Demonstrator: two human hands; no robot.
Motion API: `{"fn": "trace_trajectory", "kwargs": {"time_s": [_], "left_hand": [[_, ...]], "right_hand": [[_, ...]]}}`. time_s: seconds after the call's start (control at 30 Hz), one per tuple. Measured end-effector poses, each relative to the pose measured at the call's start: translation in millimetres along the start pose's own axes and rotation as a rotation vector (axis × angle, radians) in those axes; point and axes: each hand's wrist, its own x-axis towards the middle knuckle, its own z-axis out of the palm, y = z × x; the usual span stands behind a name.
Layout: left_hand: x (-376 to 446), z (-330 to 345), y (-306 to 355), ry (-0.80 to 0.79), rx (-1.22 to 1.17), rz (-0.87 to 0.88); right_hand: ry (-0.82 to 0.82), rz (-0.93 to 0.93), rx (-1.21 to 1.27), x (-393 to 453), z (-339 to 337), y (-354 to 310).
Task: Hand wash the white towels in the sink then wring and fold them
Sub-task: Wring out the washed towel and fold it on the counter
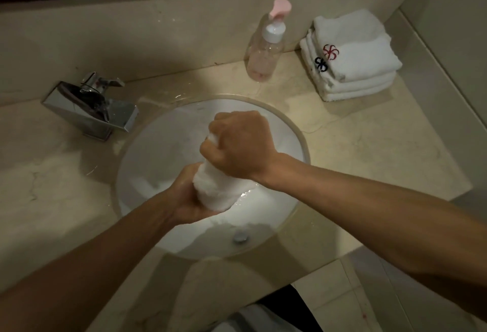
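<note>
Towel (214, 189) rolled into thick wad above sink (158, 152); long axis runs near-to-far, tilted up; right hand (241, 147) clenched round far upper end; left hand (188, 196) grasping near lower end; 2 fists touching towel, set for opposite twist; likely wringing.

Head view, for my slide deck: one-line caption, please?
Both hands, left hand and right hand, wring a rolled white towel above the sink.
</note>
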Motion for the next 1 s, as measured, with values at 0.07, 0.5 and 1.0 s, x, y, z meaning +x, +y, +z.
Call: {"fn": "trace_trajectory", "kwargs": {"time_s": [0.07, 0.5, 1.0], "left_hand": [[-5, -1, 5, -0.091, 0.071, -0.047], [-9, 9, 26, 0.028, 0.316, -0.106], [-7, 20, 21, -0.084, 0.272, -0.156]], "right_hand": [[-0.005, -0.034, 0.029, -1, 1, 0], [-0.010, 0.016, 0.008, 4, -15, -8], [0.007, -0.202, 0.041, 6, -26, -6]]}}
